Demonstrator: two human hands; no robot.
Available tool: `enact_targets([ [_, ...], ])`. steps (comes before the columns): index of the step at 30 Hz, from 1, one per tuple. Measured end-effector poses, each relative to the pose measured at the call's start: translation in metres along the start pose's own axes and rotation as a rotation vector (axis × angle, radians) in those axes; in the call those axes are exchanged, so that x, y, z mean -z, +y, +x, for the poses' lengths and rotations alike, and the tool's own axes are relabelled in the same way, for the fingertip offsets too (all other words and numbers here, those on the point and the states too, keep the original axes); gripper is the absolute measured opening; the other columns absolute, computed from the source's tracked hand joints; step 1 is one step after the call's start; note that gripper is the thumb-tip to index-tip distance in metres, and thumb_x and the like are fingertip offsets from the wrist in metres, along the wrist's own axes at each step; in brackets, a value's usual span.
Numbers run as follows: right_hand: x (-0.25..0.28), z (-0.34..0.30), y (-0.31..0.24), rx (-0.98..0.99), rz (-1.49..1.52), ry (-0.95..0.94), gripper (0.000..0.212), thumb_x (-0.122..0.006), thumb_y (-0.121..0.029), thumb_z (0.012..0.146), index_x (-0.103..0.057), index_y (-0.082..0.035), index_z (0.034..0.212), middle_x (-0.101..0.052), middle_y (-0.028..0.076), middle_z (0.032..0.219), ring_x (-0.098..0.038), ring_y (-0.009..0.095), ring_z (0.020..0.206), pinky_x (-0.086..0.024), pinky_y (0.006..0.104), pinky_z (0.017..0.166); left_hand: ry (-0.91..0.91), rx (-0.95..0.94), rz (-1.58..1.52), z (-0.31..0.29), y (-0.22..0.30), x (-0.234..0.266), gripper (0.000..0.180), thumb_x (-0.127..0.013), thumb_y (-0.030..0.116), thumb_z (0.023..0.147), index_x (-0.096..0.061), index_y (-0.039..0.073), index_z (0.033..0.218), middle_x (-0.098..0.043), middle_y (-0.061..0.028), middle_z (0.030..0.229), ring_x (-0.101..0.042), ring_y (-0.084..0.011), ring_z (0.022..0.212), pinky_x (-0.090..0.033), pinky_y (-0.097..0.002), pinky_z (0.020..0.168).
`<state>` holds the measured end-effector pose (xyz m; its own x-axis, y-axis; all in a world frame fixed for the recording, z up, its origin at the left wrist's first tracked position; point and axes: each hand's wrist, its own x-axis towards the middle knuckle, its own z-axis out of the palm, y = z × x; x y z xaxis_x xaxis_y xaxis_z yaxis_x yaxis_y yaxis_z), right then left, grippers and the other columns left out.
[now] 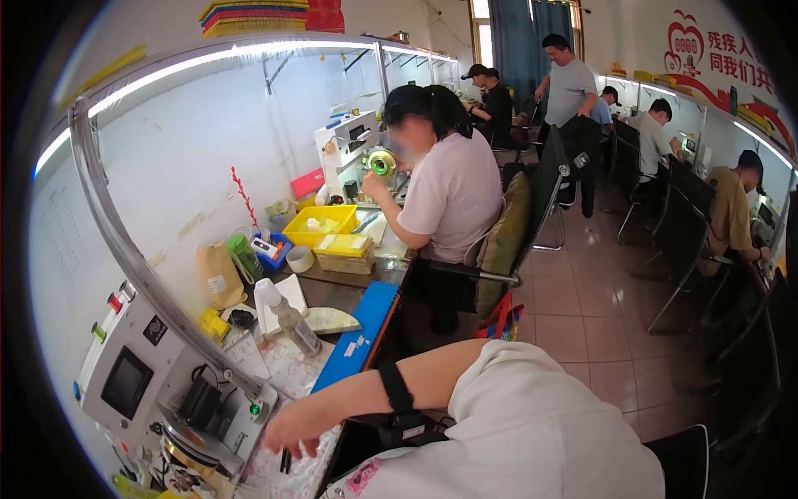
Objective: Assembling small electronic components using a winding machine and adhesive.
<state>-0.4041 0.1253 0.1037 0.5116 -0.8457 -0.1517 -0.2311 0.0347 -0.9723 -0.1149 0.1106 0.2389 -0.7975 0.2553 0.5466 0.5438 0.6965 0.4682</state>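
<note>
- A white benchtop machine (158, 359) with a dark screen stands before you.
- A slim black tool (285, 460) sits just below your fingers.
- Your right hand (295, 424) droops, fingers loosely bent; whether it pinches that, I cannot tell.
- Beyond: a white-capped bottle (298, 326).

White shirt (540, 424) (with black strap (397, 389))

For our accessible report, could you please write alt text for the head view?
The right hand is over a patterned bench cover beside a white machine with a dark screen. Beyond, a seated co-worker faces a similar machine; other people are farther back.
</note>
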Motion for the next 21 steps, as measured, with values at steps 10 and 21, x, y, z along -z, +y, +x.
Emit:
enact_targets([
  [10, 0.023, -0.056, -0.01, 0.147, -0.54, 0.364, 0.052, -0.062, -0.04, 0.085, -0.05, -0.003, 0.12, -0.062, 0.015, 0.108, -0.061, 0.027, 0.095, -0.048, 0.0389, 0.081, 0.378, 0.183, 0.34, -0.042, 0.033, -0.02, 0.021, -0.063, 0.015, 0.074, -0.056, 0.0, 0.087, -0.054, -0.0097, 0.08, -0.046, -0.0232, 0.062, -0.042, -0.0399, 0.059],
  [21, -0.028, 0.055, -0.038, 0.066, 0.11, 0.009, 0.03, -0.062, -0.024, 0.088, -0.053, -0.006, 0.111, -0.057, -0.001, 0.074, -0.053, 0.004, 0.063, -0.037, 0.0179, 0.05, 0.565, 0.842, 0.272, -0.045, -0.078, -0.04, 0.005, -0.063, 0.002, 0.074, -0.059, 0.0, 0.071, -0.051, -0.0069, 0.061, -0.05, -0.0159, 0.054, -0.038, -0.029, 0.05],
])
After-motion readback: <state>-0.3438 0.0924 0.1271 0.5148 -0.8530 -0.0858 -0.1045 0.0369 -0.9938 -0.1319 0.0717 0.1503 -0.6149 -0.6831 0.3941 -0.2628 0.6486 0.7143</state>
